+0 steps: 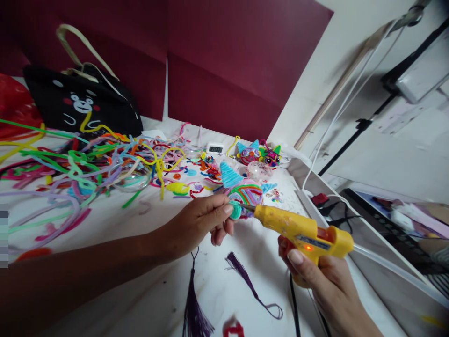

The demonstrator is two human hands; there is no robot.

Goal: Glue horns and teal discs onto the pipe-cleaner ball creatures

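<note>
My left hand (206, 217) pinches a small teal coiled piece of pipe cleaner (235, 211) between thumb and fingers. In my right hand (329, 285) is a yellow glue gun (294, 227), gripped by its handle, with an orange light lit on its side. The metal nozzle points left and reaches the teal piece; whether they touch I cannot tell. Just behind lies a striped, rainbow pipe-cleaner figure (247, 193) with a light blue pointed ear (229, 175). Two purple tassels (197, 306) lie on the white table below my hands.
A tangled heap of pipe cleaners (80, 173) covers the left side, before a black bag (84, 103). Two pipe-cleaner animal figures (249, 153) and a small digital clock (214, 148) stand at the back. Right are a raised edge (305, 180), cables and a stand (351, 142).
</note>
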